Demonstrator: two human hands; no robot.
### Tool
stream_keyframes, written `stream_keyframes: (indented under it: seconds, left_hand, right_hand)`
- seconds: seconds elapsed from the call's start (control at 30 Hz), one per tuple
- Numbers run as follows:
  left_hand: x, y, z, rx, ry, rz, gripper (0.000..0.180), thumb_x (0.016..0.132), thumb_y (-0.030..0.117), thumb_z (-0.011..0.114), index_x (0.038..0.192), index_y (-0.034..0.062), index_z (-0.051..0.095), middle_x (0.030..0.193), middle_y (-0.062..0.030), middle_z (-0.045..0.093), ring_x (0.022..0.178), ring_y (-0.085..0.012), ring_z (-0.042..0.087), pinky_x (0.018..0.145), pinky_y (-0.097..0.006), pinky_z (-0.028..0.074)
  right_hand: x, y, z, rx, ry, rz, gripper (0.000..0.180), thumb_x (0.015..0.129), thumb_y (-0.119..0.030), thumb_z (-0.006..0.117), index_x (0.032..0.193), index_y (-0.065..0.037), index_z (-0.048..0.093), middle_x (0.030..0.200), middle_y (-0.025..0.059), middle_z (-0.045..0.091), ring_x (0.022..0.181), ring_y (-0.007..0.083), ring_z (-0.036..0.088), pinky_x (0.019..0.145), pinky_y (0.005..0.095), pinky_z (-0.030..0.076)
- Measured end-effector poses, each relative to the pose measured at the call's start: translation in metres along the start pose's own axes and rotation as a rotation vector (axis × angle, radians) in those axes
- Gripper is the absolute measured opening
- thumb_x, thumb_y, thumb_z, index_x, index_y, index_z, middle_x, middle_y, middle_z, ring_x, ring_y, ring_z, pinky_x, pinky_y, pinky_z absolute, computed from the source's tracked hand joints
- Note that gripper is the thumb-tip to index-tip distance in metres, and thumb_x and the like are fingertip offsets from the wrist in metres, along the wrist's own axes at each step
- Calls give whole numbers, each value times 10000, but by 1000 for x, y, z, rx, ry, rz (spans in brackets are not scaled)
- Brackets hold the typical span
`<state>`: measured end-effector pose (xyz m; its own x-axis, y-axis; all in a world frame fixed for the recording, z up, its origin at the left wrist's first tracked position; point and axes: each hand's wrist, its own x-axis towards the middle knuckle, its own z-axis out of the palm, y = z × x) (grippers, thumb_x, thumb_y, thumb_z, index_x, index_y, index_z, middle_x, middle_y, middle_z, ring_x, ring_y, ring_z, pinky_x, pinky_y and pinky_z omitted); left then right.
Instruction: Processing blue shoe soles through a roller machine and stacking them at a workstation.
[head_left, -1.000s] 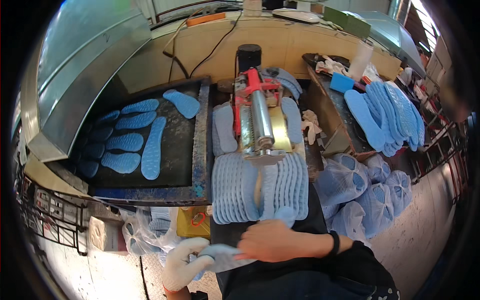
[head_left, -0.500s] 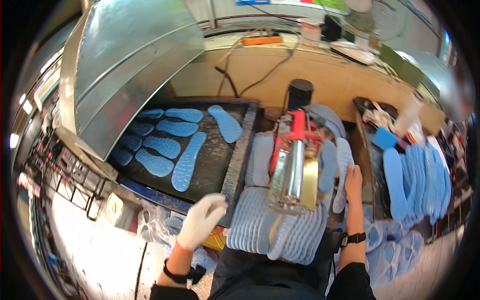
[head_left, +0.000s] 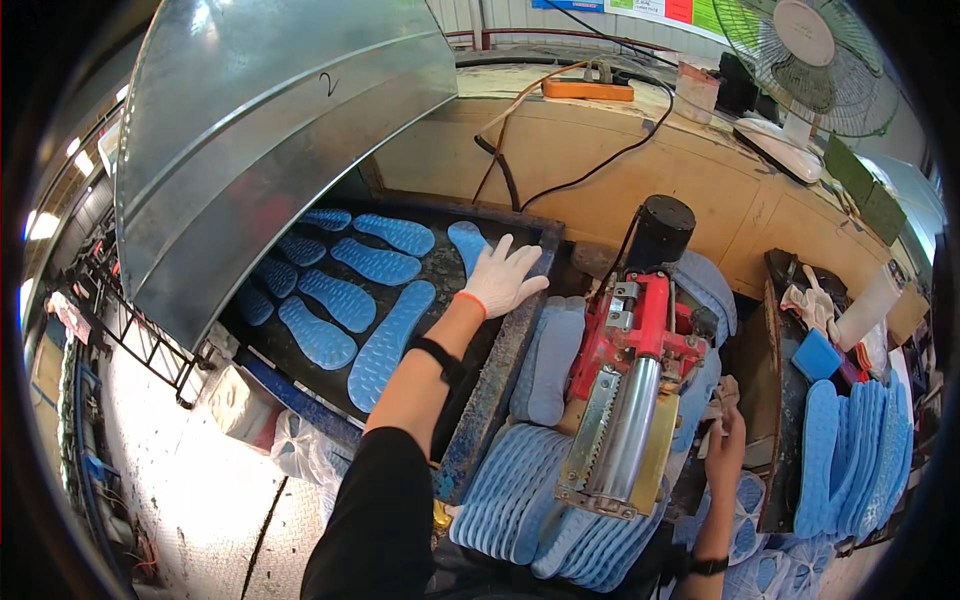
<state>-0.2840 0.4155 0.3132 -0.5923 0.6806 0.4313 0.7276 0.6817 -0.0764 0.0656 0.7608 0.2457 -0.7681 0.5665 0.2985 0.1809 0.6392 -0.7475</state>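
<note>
My left hand (head_left: pixel 503 280), in a white glove, reaches over a dark bed (head_left: pixel 425 300) with fingers spread. It covers part of a blue insole (head_left: pixel 464 240) lying there; whether it touches it I cannot tell. Several other blue insoles (head_left: pixel 392 310) lie flat to its left. My bare right hand (head_left: pixel 727 445) has its fingers closed on a crumpled beige cloth (head_left: pixel 724 398), beside a red machine with a shiny metal roller (head_left: pixel 632 430). Rows of insoles standing on edge (head_left: pixel 510 485) are packed at the machine's near side.
A sheet-metal hood (head_left: pixel 290 130) overhangs the bed's left part. On the right, a wooden stand (head_left: pixel 772 400) bears more upright blue insoles (head_left: pixel 848 455). Behind are a black cylinder (head_left: pixel 668 228), an orange power strip (head_left: pixel 588 91) with cables and a fan (head_left: pixel 815 60). Bagged insoles (head_left: pixel 800 570) sit low right.
My left hand has moved up and forward from the bed's near edge to the far insole. My right hand has come off a pale insole and is now lower, at the cloth. The view has shifted.
</note>
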Motion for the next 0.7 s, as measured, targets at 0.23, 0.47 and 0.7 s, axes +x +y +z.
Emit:
stream_keyframes:
  seconds: [0.23,0.47,0.7]
  left_hand:
    - [0,3,-16,-85,-277,-80,550,957,505,427,1257,48,489,1101,-209,626,1101,-379,543,945,-495,361]
    - [-40,-4,-35,169,-74,234,182,900,267,482,1009,270,628,1156,-60,528,1026,-303,571,803,-509,439]
    - [-98,24,-101,-315,63,-112,469,910,250,567,1304,6,496,1267,-241,526,1180,-433,472,1005,-461,390]
  right_hand:
    - [-113,-30,-56,-54,-62,218,467,901,-6,536,1360,-31,454,1261,158,554,1156,269,555,919,360,456]
    - [-150,-33,-52,-18,-121,165,448,881,-47,592,1316,-10,492,1181,168,596,1078,271,593,903,356,465]
    - [-168,-38,-32,96,-121,176,408,890,-110,614,1267,5,505,1132,201,613,1035,305,624,884,365,494]
